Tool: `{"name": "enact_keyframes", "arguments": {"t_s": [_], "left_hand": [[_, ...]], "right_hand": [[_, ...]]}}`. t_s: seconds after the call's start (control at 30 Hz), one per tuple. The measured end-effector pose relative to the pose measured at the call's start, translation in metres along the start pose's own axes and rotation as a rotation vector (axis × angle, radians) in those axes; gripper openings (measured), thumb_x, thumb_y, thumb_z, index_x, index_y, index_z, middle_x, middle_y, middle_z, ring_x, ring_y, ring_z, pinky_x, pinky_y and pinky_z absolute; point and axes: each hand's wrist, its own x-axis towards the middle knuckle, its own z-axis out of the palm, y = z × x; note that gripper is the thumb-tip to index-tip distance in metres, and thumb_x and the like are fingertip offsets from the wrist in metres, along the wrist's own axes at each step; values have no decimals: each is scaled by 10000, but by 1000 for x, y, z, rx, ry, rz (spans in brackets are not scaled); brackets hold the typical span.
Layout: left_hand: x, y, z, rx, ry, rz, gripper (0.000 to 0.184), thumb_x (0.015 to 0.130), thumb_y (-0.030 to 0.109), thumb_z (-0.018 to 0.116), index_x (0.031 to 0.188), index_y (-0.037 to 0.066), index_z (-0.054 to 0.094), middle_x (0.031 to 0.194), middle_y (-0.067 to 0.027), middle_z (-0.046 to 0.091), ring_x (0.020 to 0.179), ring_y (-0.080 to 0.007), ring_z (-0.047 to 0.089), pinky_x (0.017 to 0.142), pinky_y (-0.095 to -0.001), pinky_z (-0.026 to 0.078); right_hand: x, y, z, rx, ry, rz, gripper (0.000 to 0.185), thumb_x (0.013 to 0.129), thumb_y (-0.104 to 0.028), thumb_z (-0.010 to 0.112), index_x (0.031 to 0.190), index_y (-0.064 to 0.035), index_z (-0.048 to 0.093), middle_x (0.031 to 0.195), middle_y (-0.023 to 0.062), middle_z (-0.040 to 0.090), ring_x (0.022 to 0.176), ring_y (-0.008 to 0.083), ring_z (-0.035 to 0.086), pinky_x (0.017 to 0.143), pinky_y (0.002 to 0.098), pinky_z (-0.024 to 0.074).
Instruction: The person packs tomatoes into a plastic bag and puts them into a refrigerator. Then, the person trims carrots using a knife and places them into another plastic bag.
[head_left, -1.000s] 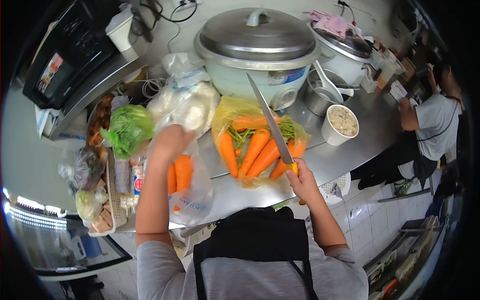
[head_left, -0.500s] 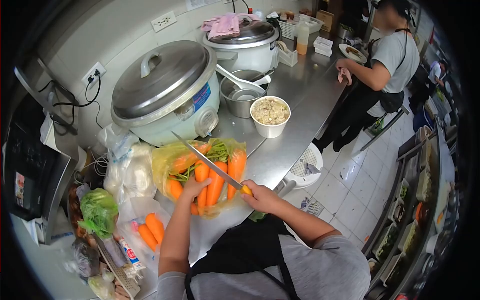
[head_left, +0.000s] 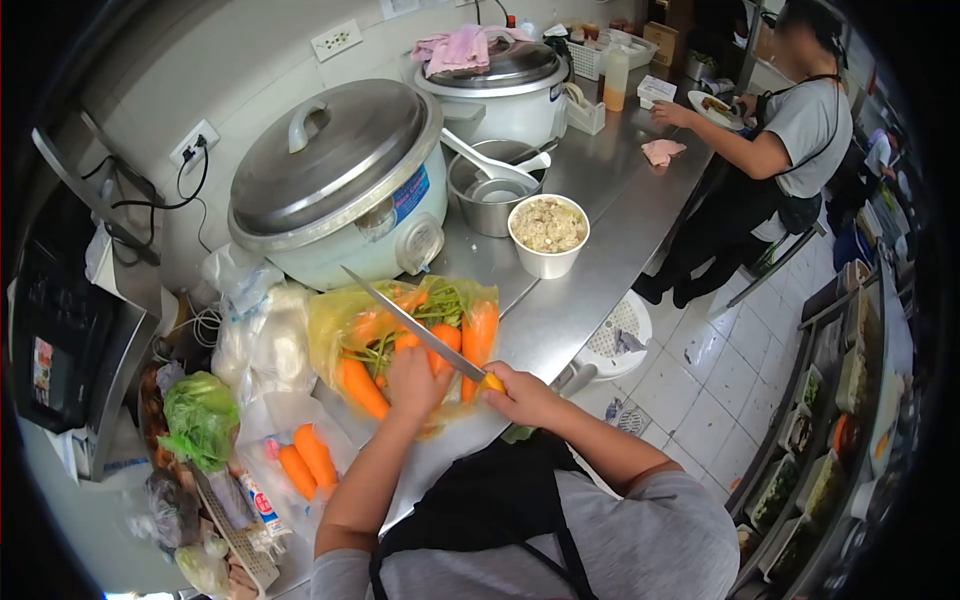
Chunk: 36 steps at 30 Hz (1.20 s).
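Observation:
My right hand (head_left: 522, 395) is closed round the yellow handle (head_left: 492, 383) of a long kitchen knife (head_left: 405, 318). Its blade slants up and left over a yellow plastic bag (head_left: 330, 325), which lies spread beneath several carrots with green stalks. Among these carrots is my left hand (head_left: 415, 382), its fingers round a carrot (head_left: 445, 340) under the blade and its fingertips partly hidden. Another carrot (head_left: 480, 335) rests at the bag's right side, and one more (head_left: 362, 388) points toward me on the left. Two carrots (head_left: 314, 455) sit apart on a clear plastic bag.
Behind the bag stand a large rice cooker (head_left: 335, 170), a metal pot (head_left: 485, 215) with ladles and a white tub of grainy food (head_left: 549, 240). Lettuce (head_left: 200, 420) lies to the left. A co-worker (head_left: 800, 150) stands at the counter's far right, near a pink cloth (head_left: 663, 152).
My left hand has shifted right and turned over the carrots, under the blade. The knife stays nearly still. The co-worker has let go of the pink cloth, which now lies on the counter.

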Motion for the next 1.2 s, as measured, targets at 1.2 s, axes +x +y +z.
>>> {"name": "enact_keyframes", "arguments": {"t_s": [1.2], "left_hand": [[-38, -45, -12, -469, 93, -254, 680, 578, 217, 642, 1171, 61, 348, 989, -202, 542, 910, -349, 533, 764, -386, 437]], "right_hand": [[15, -31, -3, -163, 44, -99, 337, 788, -243, 513, 1062, -73, 417, 796, 174, 576, 718, 353, 564, 621, 395, 451]]}}
